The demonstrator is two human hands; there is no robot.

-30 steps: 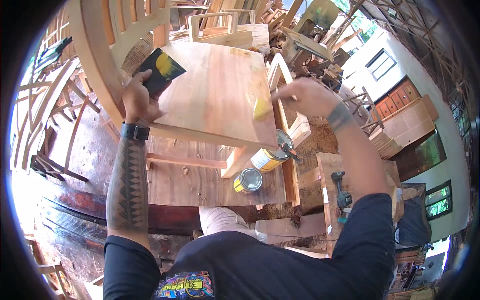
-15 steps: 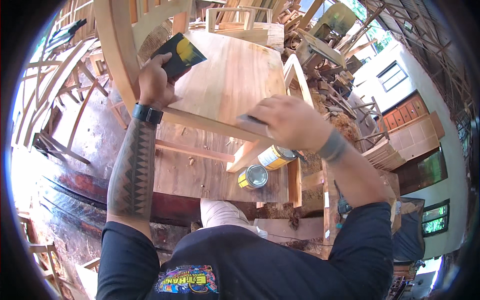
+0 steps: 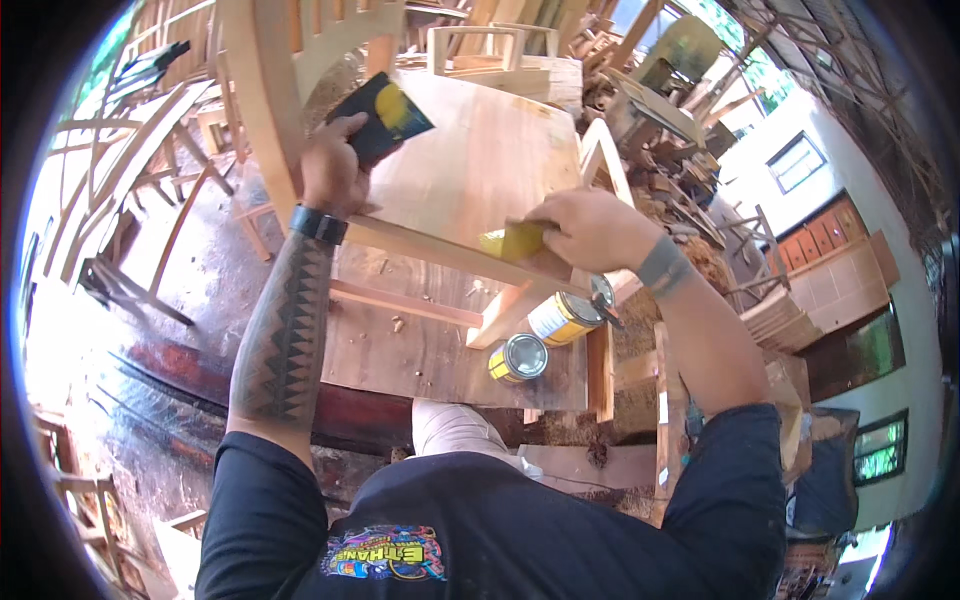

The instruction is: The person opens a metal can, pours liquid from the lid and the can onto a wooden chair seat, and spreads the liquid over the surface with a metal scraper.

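In my left hand (image 3: 335, 165) is a thin black square plate (image 3: 358, 128) with a thick smear of yellow putty (image 3: 398, 108) on it; the thumb lies over its near edge. My right hand (image 3: 600, 230) pinches a small flat putty spreader (image 3: 524, 241), its face coated yellow. The spreader is at the front edge of a bare wooden chair seat (image 3: 470, 130), where a yellow patch shows beside it. I cannot tell whether its edge touches the wood. The left wrist is close to the chair's back post (image 3: 262, 100).
Below the seat, a smaller can (image 3: 518, 358) and a larger yellow-labelled can (image 3: 562, 318) stand on a wooden board (image 3: 400, 350) with scattered crumbs. Chair frames (image 3: 150, 190) crowd the left side. Wood offcuts (image 3: 670, 165) are heaped beyond the seat at the right.
The right hand's blurred motion has slowed, and the spreader has turned so that its yellow-coated face shows. My left hand still holds the black plate. The whole view has shifted slightly.
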